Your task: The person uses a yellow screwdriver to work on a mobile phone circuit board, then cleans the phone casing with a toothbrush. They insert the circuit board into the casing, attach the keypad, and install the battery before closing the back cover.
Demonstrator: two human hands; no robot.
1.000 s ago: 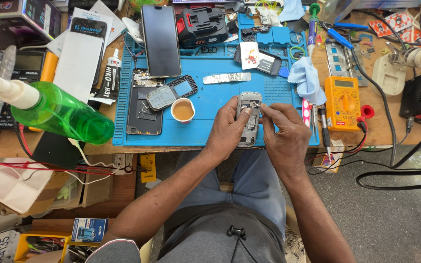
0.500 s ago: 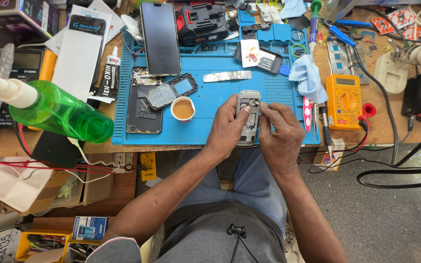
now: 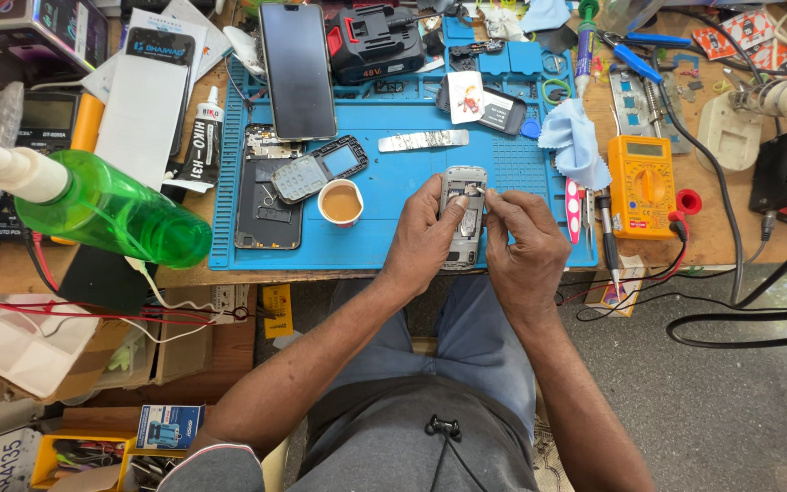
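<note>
Still gripping the opened grey phone body (image 3: pixel 463 217) on the blue work mat (image 3: pixel 384 237), right of the small cup (image 3: pixel 341 201): left hand (image 3: pixel 425 239) wrapping its left edge, right hand (image 3: pixel 523 244) pinching narrowly at its top edge. Barely shifting from half a second earlier, fingers nudging upward.

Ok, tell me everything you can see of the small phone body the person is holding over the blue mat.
The phone body is a small grey bar-shaped handset, opened so its inner parts and metal bits show instead of a cover. It lies lengthwise, pointing away from the person, at the near edge of the blue mat. The left hand grips its left side with the thumb on top; the right hand pinches at its upper right corner. Finer detail is too small to tell.
</note>
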